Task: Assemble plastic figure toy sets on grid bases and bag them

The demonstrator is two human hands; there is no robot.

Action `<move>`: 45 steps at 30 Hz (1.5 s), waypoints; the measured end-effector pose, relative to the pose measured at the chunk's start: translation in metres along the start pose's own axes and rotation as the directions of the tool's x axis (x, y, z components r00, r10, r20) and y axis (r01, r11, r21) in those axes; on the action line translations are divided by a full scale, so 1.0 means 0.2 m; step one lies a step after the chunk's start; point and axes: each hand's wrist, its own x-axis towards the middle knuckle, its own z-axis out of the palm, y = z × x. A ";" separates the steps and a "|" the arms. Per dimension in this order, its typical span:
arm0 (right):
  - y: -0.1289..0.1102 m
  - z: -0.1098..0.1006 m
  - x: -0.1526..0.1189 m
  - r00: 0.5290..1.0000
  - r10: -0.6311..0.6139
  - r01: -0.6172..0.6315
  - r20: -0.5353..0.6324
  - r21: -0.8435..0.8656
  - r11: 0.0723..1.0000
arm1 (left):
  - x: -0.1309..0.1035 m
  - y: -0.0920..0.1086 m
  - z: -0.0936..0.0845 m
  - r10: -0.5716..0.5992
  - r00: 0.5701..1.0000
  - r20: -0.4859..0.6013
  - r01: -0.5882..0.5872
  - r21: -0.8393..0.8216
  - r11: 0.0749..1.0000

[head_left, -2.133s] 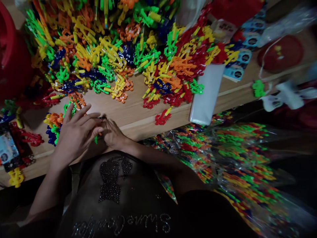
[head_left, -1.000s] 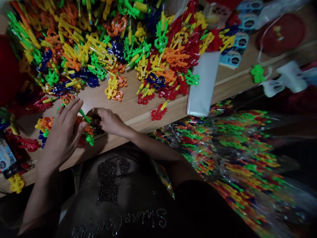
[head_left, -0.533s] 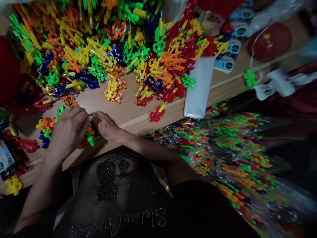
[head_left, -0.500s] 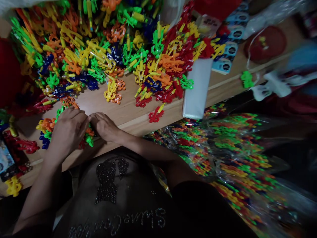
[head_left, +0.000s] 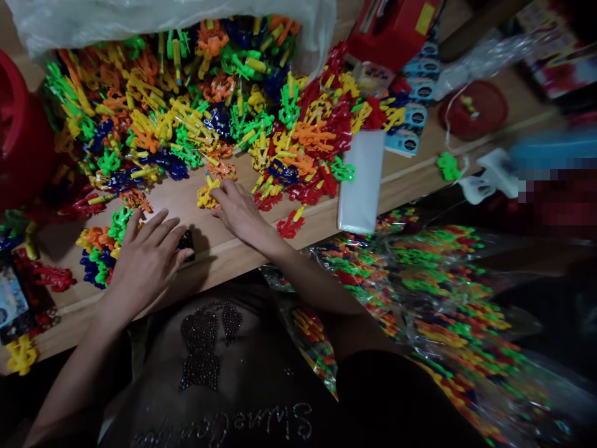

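My left hand (head_left: pixel 144 261) lies over the table with its fingers spread and nothing gripped in it. Beside and partly beneath it is a small cluster of plastic figures (head_left: pixel 97 264) in green, orange, yellow and blue. A dark printed piece (head_left: pixel 186 244) shows past its thumb. My right hand (head_left: pixel 240 208) has its thumb and fingers closed on the edge of a yellow plastic toy (head_left: pixel 205 193) in the middle of the table. Just behind that toy lies an orange one (head_left: pixel 221 168). A single red toy (head_left: pixel 290 224) rests to the right of my right wrist.
A large pile of colourful toys (head_left: pixel 153 118) spills from a clear plastic bag (head_left: pixel 140 28) at the back. A stack of clear sleeves (head_left: pixel 361 186), a red machine (head_left: pixel 396 31) and blue cards (head_left: pixel 410 130) stand right. Filled bags (head_left: pixel 443 274) lie below the table edge.
My hands were close together over the cluster. The left has opened and spread its fingers; the right has moved right and away from me onto the yellow toy. The view has shifted slightly.
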 end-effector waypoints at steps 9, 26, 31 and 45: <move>-0.15 0.08 0.12 0.995 -0.079 0.096 -0.059 0.405 0.909 | -0.02 -0.02 0.01 -0.045 0.999 0.003 0.045 0.000 0.999; -0.20 0.12 0.02 0.991 -0.041 -0.028 0.127 0.498 0.867 | -0.03 -0.02 0.01 -0.211 0.977 -0.037 0.207 -0.088 0.974; -0.28 0.16 -0.18 0.992 -0.022 -0.051 0.122 0.563 0.825 | -0.02 -0.02 0.02 -0.232 0.972 -0.043 0.229 -0.074 0.971; -0.36 0.28 -0.27 0.965 0.040 -0.139 0.261 0.374 0.917 | -0.06 -0.01 0.03 -0.206 0.978 -0.036 0.204 -0.050 0.978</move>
